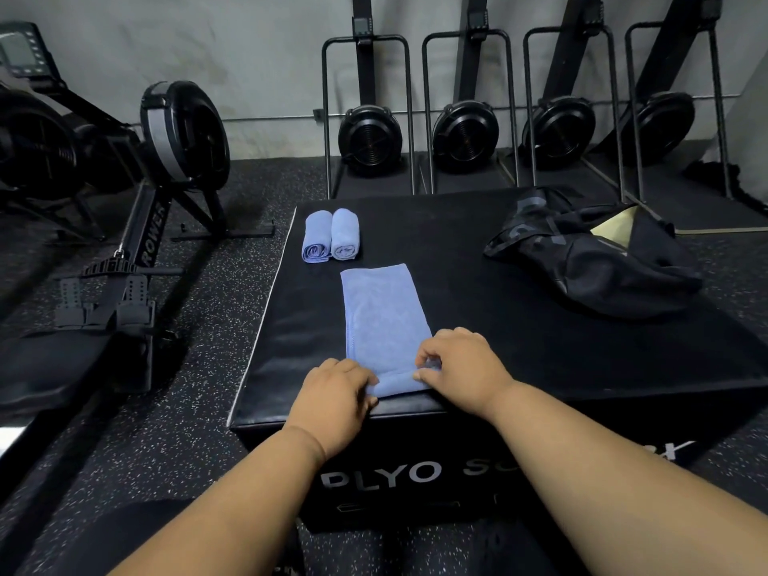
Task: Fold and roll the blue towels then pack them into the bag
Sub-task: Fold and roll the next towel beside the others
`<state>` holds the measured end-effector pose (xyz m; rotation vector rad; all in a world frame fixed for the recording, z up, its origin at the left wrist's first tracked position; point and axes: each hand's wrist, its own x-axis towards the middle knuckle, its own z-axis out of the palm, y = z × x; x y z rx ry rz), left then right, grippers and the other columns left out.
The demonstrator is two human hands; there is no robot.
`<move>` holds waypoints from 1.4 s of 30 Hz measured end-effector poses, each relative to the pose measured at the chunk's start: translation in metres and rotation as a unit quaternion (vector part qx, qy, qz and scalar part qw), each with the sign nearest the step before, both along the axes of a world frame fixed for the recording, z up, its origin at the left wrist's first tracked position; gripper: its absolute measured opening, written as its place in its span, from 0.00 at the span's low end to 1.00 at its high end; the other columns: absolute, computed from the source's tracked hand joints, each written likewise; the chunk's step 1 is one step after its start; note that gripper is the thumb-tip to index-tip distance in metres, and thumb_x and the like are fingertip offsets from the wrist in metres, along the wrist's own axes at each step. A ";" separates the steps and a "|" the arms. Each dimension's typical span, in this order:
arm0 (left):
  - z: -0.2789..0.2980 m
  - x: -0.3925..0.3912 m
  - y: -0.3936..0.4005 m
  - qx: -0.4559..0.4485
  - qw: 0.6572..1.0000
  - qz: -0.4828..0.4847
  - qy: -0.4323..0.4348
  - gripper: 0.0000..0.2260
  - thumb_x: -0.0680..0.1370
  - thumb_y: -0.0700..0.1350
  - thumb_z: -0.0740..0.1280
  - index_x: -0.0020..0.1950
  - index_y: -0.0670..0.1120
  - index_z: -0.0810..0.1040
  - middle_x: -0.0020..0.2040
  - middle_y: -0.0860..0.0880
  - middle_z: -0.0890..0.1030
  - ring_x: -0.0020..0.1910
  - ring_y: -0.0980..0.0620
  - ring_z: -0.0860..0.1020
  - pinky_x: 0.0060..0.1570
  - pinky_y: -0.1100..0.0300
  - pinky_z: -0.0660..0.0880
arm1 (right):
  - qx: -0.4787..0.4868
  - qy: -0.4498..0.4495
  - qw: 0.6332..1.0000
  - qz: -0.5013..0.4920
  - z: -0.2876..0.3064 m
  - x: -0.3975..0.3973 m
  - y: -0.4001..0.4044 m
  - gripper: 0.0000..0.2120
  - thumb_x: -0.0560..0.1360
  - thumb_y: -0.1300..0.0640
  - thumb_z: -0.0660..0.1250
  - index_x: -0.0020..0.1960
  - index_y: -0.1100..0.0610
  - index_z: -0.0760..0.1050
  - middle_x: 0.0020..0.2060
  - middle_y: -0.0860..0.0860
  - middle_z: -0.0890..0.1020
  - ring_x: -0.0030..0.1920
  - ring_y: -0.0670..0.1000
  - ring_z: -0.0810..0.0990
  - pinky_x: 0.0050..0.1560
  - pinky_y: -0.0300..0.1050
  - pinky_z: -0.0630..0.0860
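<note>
A blue towel [380, 313], folded into a long strip, lies on the black plyo box [478, 293] and runs away from me. Its near end is curled into a small roll at the box's front edge. My left hand [336, 399] grips the left end of that roll with curled fingers. My right hand [461, 365] pinches the right end between thumb and fingers. Two rolled blue towels [331, 236] lie side by side at the box's far left. A black bag [594, 259] slumps on the far right, its mouth showing a yellowish lining.
Several rowing machines [370, 139] stand upright against the back wall. Another rower [137, 226] lies on the speckled rubber floor to the left of the box. The box's left edge [266, 313] drops to the floor.
</note>
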<state>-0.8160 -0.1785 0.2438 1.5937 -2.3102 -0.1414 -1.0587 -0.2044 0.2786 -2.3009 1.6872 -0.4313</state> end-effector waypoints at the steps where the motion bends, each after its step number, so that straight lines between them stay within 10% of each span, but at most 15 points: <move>1: 0.002 0.000 -0.003 0.018 1.000 0.007 0.008 0.06 0.77 0.53 0.72 0.54 0.56 0.82 0.51 0.57 0.82 0.50 0.48 0.76 0.53 0.52 0.72 | -0.035 0.020 0.999 0.011 -0.003 0.000 0.005 0.07 0.78 0.41 0.70 0.51 0.43 0.82 0.49 0.42 0.79 0.53 0.48 0.73 0.62 0.50 0.69; 11: 0.031 0.017 -0.026 0.297 0.954 0.001 0.032 0.05 0.81 0.53 0.69 0.45 0.58 0.79 0.42 0.60 0.81 0.44 0.59 0.78 0.47 0.63 0.71 | 0.034 0.060 0.996 0.064 -0.007 0.007 0.015 0.12 0.82 0.41 0.64 0.60 0.43 0.81 0.53 0.42 0.79 0.55 0.49 0.70 0.64 0.50 0.65; 21: 0.023 0.011 0.002 0.046 0.998 -0.035 -0.024 0.13 0.75 0.57 0.72 0.57 0.58 0.81 0.50 0.58 0.80 0.51 0.52 0.74 0.55 0.56 0.74 | 0.222 0.062 0.971 0.066 0.015 0.017 -0.022 0.12 0.81 0.43 0.66 0.49 0.50 0.81 0.44 0.42 0.80 0.49 0.46 0.75 0.62 0.48 0.65; 35: 0.031 0.020 -0.035 0.309 0.943 0.055 0.114 0.10 0.82 0.55 0.67 0.47 0.51 0.83 0.45 0.53 0.85 0.49 0.51 0.82 0.56 0.55 0.77 | 0.109 -0.155 0.982 -0.005 -0.018 0.010 0.001 0.07 0.78 0.47 0.73 0.56 0.43 0.83 0.50 0.40 0.78 0.53 0.41 0.78 0.55 0.36 0.72; 42: 0.012 0.022 -0.019 -0.009 0.999 0.003 0.037 0.18 0.75 0.56 0.72 0.64 0.58 0.80 0.54 0.58 0.80 0.55 0.51 0.75 0.59 0.54 0.72 | 0.192 -0.178 0.965 -0.030 -0.012 0.016 -0.018 0.07 0.80 0.49 0.69 0.44 0.49 0.82 0.43 0.44 0.83 0.45 0.45 0.80 0.50 0.43 0.76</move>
